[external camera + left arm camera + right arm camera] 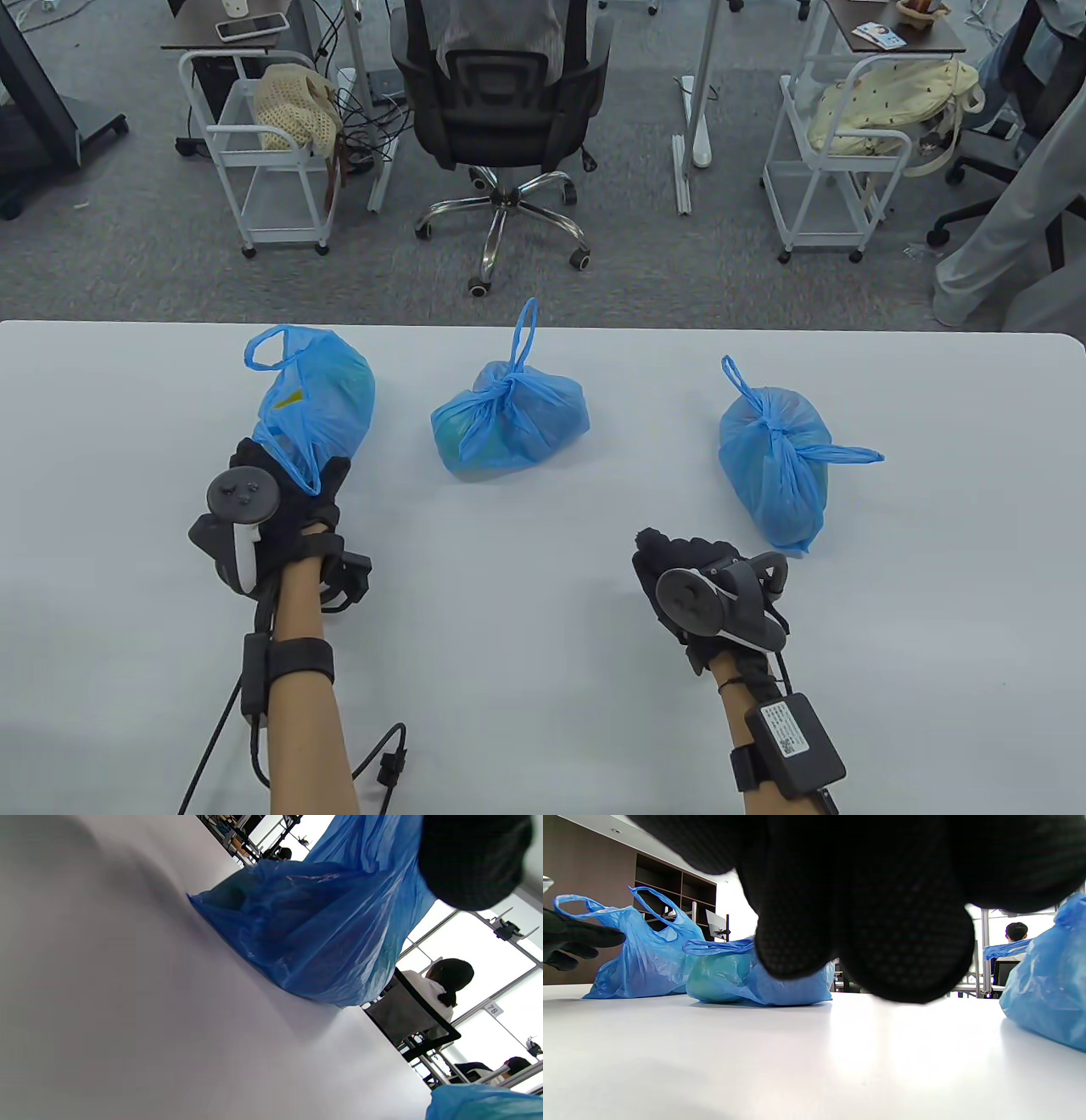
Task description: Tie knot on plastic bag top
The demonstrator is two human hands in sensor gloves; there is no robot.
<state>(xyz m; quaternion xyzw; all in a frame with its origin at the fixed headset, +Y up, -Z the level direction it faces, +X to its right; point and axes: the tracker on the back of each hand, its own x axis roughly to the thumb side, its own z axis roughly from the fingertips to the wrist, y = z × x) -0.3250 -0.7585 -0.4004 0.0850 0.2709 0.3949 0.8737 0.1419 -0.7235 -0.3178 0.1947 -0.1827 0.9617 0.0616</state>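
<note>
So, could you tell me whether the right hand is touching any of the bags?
No, the right hand rests curled on the table, apart from the nearest bag.

Left hand fingers: hidden in table view under the tracker and a fold of the untied bag; contact with the plastic not resolvable.
Left wrist view: one dark, blurred fingertip at the top edge; rest of hand out of frame.
Untied bag contents: yellow patch seen through the plastic, object not identifiable.
Right hand: fingers curl under the glove in table view; finger pose unclear.
Right wrist view: glove fills the upper frame, hiding part of the middle bag.
Right bag: cut off by the frame's right edge.
</note>
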